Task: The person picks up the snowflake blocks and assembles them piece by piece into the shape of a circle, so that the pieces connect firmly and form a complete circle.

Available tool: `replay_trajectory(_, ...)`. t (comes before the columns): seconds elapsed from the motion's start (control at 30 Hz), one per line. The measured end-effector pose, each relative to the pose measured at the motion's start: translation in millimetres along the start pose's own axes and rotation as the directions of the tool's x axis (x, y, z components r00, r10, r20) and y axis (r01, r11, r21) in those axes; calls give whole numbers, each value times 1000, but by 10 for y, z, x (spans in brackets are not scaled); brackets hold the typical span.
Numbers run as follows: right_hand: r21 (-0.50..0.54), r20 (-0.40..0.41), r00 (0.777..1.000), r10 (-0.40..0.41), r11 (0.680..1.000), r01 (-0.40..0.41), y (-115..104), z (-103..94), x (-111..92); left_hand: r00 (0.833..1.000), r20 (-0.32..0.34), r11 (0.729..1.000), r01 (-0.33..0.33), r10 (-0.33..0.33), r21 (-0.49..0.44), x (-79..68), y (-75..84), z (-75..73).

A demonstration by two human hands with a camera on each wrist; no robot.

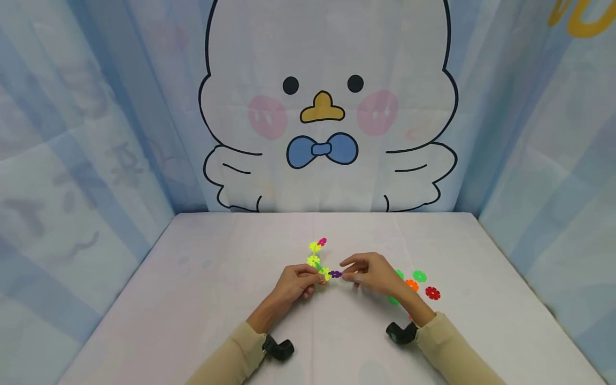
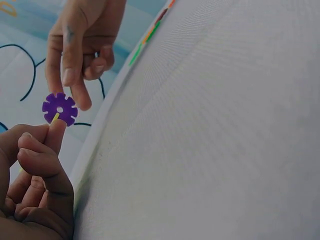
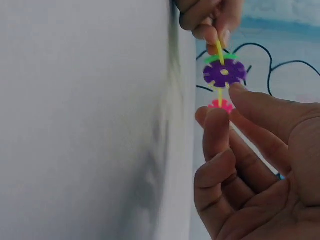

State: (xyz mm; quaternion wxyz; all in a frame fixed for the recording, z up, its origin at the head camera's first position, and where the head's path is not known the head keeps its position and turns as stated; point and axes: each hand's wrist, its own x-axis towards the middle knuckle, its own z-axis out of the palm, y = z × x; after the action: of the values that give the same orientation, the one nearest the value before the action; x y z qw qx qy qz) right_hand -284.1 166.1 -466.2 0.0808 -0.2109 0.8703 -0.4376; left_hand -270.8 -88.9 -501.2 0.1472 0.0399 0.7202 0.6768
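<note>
While my left hand (image 1: 295, 282) pinches the flower chain (image 1: 314, 261) over the table (image 1: 192, 299), probably to steady its joint, the head view shows the purple piece (image 1: 335, 274) at its right end and loose pieces (image 1: 420, 276) beside my right forearm (image 1: 417, 307). My left wrist view reveals a detail too small there: a yellow edge meeting the purple piece. My right wrist view shows my right hand (image 3: 255, 155) with thumb and forefinger parted, seemingly to avoid straining the joint; I cannot tell whether they touch it.
</note>
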Motion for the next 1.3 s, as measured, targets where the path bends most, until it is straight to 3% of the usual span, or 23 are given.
replay_trajectory(0.3, -169, -65, 992, 112, 978, -121, 134, -462, -96, 1000, 14, 1000, -1, 2, -19, -3, -7, -16)
replay_trajectory(0.43, -284, -57, 990, 128, 949, -139, 199, -649, -174, 1000, 12, 1000, -2, 2, -25, 3, -12, -8)
replay_trajectory(0.63, -359, -28, 970, 243, 903, -236, 232, -876, -282, 1000, 15, 998, -8, 9, -57, -4, -5, 4)
replay_trajectory(0.8, -364, -12, 949, 314, 883, -297, 261, -927, -306, 1000, 17, 998, -3, 4, -68, -3, -10, 15)
replay_trajectory(1.0, -362, -5, 947, 322, 882, -302, 316, -880, -272, 1000, 15, 998, 7, -6, -66, -13, -9, 13)
replay_trajectory(1.3, -344, -22, 916, 400, 857, -383, 330, -868, -238, 1000, 13, 998, 5, -4, -56, 16, -15, 10)
